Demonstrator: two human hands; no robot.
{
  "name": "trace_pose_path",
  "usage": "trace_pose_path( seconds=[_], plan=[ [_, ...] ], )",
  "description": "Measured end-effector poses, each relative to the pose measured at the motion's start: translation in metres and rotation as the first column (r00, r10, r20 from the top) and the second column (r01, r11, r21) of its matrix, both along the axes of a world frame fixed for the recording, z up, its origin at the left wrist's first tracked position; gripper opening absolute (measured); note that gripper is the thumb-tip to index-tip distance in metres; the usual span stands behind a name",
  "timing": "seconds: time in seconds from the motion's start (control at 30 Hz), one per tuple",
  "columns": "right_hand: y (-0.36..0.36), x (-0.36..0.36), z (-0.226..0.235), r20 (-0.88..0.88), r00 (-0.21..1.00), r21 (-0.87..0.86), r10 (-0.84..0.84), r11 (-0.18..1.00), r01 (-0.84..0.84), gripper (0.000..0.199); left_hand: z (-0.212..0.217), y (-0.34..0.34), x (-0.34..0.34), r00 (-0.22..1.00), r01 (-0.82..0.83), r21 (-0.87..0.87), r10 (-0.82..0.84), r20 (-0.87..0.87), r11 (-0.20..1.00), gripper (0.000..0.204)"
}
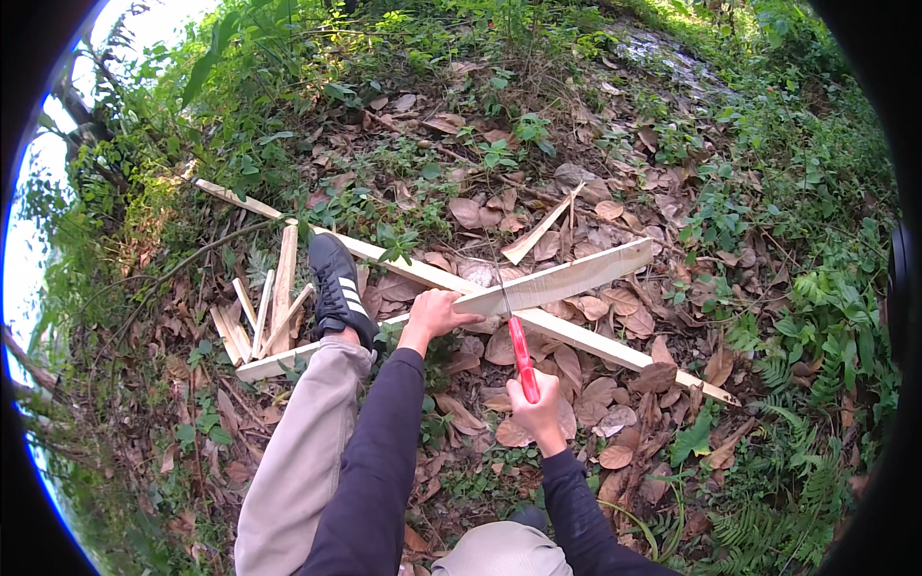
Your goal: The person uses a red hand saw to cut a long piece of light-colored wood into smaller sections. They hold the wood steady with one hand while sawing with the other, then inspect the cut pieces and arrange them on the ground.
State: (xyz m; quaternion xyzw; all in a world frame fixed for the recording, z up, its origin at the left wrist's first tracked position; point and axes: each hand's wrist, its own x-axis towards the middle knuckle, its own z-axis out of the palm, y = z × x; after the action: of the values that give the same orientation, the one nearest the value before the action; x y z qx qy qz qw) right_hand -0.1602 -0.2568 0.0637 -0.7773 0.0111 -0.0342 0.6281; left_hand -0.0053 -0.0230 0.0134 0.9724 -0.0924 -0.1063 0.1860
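A hand saw with a red handle [522, 353] is gripped in my right hand [540, 408]. Its thin blade points away from me and crosses a pale wooden board [576, 274], at or near the board's edge; I cannot tell how deep any cut is. My left hand [434, 317] holds the same board just left of the blade. A black shoe with white stripes [338, 288] is over the board's left part and hides some of it. Beneath, a long narrow wooden strip [615, 352] crosses the board diagonally.
Several short wood pieces [284, 278] lie left of the shoe. A split wood offcut [538, 233] rests beyond the board. Dry brown leaves [595, 398] cover the ground, with green plants [768, 288] at the right and ferns at lower right. A thin branch [206, 254] lies at the left.
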Motion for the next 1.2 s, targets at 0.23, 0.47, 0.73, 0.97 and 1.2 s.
trace_pose_path(
  seconds=[0.23,0.47,0.73,0.97,1.2],
  plan=[
    [-0.007,0.009,0.005,0.01,1.0,-0.059,0.005,0.998,-0.004,0.024,0.006,-0.009,0.002,1.0,-0.001,0.036,0.001,0.014,0.999,0.077],
    [-0.014,-0.014,0.024,0.014,0.997,-0.088,0.071,0.994,-0.07,0.025,0.004,-0.003,-0.003,0.995,-0.002,0.07,-0.005,0.096,0.998,0.079],
    [-0.003,-0.007,0.034,-0.011,1.0,-0.038,0.013,0.999,-0.014,0.029,0.003,-0.014,0.0,0.997,-0.013,0.093,0.006,0.079,0.996,0.079],
    [-0.037,-0.024,0.001,0.051,0.994,-0.121,0.101,0.988,-0.095,0.026,0.003,-0.007,-0.003,0.997,0.002,0.05,-0.006,0.076,0.999,0.076],
    [-0.02,-0.026,0.005,0.024,0.999,-0.037,0.037,0.999,-0.036,0.029,0.001,-0.009,-0.009,0.998,-0.043,0.056,0.041,0.048,0.997,0.083]
  ],
)
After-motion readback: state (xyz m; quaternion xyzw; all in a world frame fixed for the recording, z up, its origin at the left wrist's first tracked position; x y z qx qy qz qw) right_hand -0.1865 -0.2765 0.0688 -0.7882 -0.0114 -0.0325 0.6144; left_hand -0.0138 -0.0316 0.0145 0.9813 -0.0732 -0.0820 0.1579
